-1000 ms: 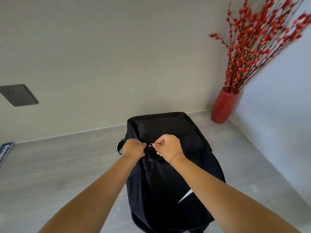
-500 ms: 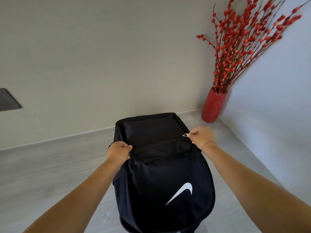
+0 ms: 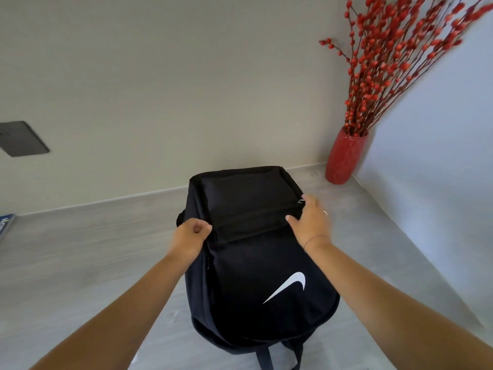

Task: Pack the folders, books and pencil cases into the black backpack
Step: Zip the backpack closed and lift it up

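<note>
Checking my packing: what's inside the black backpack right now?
Nothing inside shows. The black backpack shows only outer fabric; the left hand grips its top edge, the right hand rests on its corner. Any contents are covered.

You have before you a black backpack (image 3: 248, 276) of matt, soft-looking cloth with a smooth white printed logo (image 3: 286, 287) and a small shiny metal zip pull (image 3: 301, 201), a matt grey wood-grain surface (image 3: 93, 249), a glossy red vase (image 3: 344, 158) and a matt painted wall (image 3: 186, 89).
</note>
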`<state>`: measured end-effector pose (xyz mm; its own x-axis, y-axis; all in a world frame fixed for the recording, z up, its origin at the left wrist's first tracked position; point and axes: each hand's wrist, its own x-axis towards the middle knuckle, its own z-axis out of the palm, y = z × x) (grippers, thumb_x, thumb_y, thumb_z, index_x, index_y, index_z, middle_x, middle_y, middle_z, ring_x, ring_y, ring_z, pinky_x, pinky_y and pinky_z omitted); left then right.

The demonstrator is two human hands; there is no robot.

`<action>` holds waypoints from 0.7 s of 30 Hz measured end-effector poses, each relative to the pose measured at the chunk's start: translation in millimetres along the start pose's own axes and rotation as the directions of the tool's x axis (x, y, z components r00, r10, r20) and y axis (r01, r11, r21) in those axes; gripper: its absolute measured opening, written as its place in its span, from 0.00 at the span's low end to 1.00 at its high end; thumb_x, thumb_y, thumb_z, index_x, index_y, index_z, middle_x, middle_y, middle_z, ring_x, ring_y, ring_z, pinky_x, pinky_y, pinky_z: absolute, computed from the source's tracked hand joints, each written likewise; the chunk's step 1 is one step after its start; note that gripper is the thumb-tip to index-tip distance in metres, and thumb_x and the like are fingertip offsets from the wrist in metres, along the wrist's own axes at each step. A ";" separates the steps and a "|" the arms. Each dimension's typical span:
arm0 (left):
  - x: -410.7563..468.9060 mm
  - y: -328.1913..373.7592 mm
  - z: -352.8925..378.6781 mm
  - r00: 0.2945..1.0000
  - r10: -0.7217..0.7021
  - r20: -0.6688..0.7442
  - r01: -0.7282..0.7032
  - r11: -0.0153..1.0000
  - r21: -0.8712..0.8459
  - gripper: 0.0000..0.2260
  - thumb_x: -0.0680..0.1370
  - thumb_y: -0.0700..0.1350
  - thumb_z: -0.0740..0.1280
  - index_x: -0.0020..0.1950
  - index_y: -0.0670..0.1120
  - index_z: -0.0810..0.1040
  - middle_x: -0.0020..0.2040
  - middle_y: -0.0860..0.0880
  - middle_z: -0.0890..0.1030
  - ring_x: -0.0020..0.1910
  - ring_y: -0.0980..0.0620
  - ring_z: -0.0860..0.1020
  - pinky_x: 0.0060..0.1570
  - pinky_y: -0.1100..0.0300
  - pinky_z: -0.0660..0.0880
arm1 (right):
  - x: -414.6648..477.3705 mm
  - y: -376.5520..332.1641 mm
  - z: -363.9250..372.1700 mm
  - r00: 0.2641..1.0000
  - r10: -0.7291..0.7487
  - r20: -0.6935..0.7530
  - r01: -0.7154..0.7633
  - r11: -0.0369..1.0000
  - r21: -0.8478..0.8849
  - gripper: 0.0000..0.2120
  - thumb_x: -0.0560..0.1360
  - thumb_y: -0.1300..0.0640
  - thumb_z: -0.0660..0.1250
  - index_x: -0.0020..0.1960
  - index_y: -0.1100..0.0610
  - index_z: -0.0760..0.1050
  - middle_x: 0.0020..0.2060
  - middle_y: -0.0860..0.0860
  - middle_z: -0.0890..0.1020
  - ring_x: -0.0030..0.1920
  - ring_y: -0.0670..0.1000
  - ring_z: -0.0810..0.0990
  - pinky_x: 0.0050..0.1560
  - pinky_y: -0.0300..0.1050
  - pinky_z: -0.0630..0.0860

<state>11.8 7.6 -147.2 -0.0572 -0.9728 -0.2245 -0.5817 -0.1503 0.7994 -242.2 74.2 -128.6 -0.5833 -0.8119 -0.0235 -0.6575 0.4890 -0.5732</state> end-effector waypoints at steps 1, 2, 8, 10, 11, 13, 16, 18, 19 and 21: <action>-8.4 -7.7 -2.7 1.000 0.006 -0.007 -0.006 1.000 0.016 0.02 0.76 0.46 0.66 0.46 0.49 0.78 0.43 0.52 0.80 0.44 0.51 0.78 0.44 0.58 0.74 | -17.9 -4.5 5.3 0.996 -0.090 -0.005 0.090 0.996 -0.016 0.27 0.71 0.53 0.71 0.67 0.55 0.66 0.62 0.55 0.73 0.61 0.56 0.75 0.60 0.50 0.75; -16.9 -15.6 -5.5 1.000 0.003 -0.013 -0.002 1.000 0.011 0.01 0.76 0.45 0.68 0.46 0.49 0.78 0.42 0.54 0.79 0.44 0.51 0.78 0.43 0.59 0.73 | -36.8 -9.9 10.9 0.984 -0.178 0.018 0.178 0.984 0.000 0.26 0.71 0.53 0.72 0.66 0.54 0.67 0.61 0.53 0.73 0.61 0.54 0.74 0.61 0.49 0.76; -58.6 -53.0 -10.3 0.992 -0.112 0.059 0.105 0.990 0.098 0.20 0.67 0.45 0.77 0.55 0.44 0.74 0.46 0.50 0.75 0.43 0.52 0.75 0.33 0.67 0.68 | -120.3 -44.7 53.7 0.813 -0.442 0.378 0.439 0.893 0.099 0.11 0.74 0.52 0.67 0.55 0.53 0.79 0.52 0.49 0.77 0.52 0.51 0.78 0.54 0.44 0.76; -65.8 -57.3 -7.3 0.988 -0.138 0.071 0.130 0.985 0.118 0.25 0.66 0.49 0.77 0.56 0.44 0.71 0.47 0.49 0.75 0.44 0.51 0.75 0.34 0.66 0.68 | -130.6 -60.7 67.7 0.805 -0.403 0.435 0.407 0.909 0.089 0.12 0.75 0.50 0.66 0.56 0.53 0.80 0.52 0.51 0.79 0.53 0.52 0.79 0.55 0.46 0.76; -67.4 -57.8 -6.0 0.983 -0.164 0.076 0.156 0.982 0.105 0.26 0.65 0.51 0.77 0.57 0.44 0.70 0.48 0.48 0.76 0.44 0.50 0.75 0.35 0.64 0.69 | -132.0 -67.0 73.1 0.817 -0.371 0.441 0.374 0.924 0.083 0.12 0.75 0.50 0.66 0.56 0.53 0.80 0.52 0.51 0.80 0.53 0.52 0.79 0.55 0.46 0.76; -70.3 -61.0 -6.8 0.968 -0.222 0.116 0.217 0.975 0.052 0.31 0.64 0.51 0.77 0.60 0.42 0.68 0.48 0.46 0.77 0.45 0.48 0.77 0.38 0.60 0.72 | -134.0 -76.4 83.1 0.856 -0.283 0.433 0.273 0.958 0.086 0.12 0.75 0.51 0.65 0.55 0.54 0.80 0.52 0.52 0.82 0.54 0.53 0.80 0.56 0.46 0.77; -72.9 -59.8 -2.4 0.937 -0.248 0.246 0.251 0.968 0.019 0.42 0.60 0.53 0.79 0.67 0.42 0.63 0.54 0.46 0.75 0.55 0.45 0.77 0.45 0.58 0.74 | -134.0 -77.5 90.0 0.920 -0.119 0.373 0.068 0.987 0.148 0.12 0.77 0.55 0.63 0.58 0.56 0.78 0.55 0.54 0.82 0.56 0.55 0.80 0.58 0.48 0.76; -73.1 -55.7 3.0 0.923 -0.233 0.306 0.229 0.972 0.050 0.45 0.59 0.52 0.79 0.69 0.43 0.61 0.58 0.48 0.74 0.57 0.48 0.75 0.51 0.58 0.74 | -135.4 -77.9 93.3 0.935 -0.025 0.352 -0.060 0.972 0.229 0.14 0.77 0.60 0.60 0.61 0.58 0.76 0.56 0.57 0.81 0.54 0.56 0.81 0.57 0.51 0.78; -72.0 -54.1 5.4 0.919 -0.226 0.323 0.210 0.974 0.082 0.44 0.60 0.50 0.79 0.70 0.43 0.60 0.59 0.47 0.74 0.58 0.48 0.75 0.54 0.57 0.75 | -136.5 -79.0 94.9 0.935 0.013 0.355 -0.113 0.958 0.263 0.14 0.77 0.63 0.59 0.62 0.59 0.75 0.56 0.59 0.80 0.52 0.57 0.82 0.56 0.51 0.79; -70.6 -50.3 9.8 0.920 -0.207 0.334 0.156 0.973 0.173 0.40 0.64 0.45 0.76 0.70 0.43 0.60 0.61 0.45 0.73 0.58 0.47 0.75 0.54 0.56 0.75 | -137.5 -79.6 95.9 0.932 0.060 0.358 -0.172 0.942 0.288 0.15 0.77 0.65 0.60 0.62 0.60 0.74 0.55 0.60 0.81 0.51 0.57 0.83 0.55 0.50 0.79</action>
<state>37.1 85.6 -177.0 -0.2031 -0.8048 -0.5577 -0.7148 -0.2673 0.6462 -64.0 116.4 -158.3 -0.4123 -0.8412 -0.3498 -0.3819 0.5082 -0.7719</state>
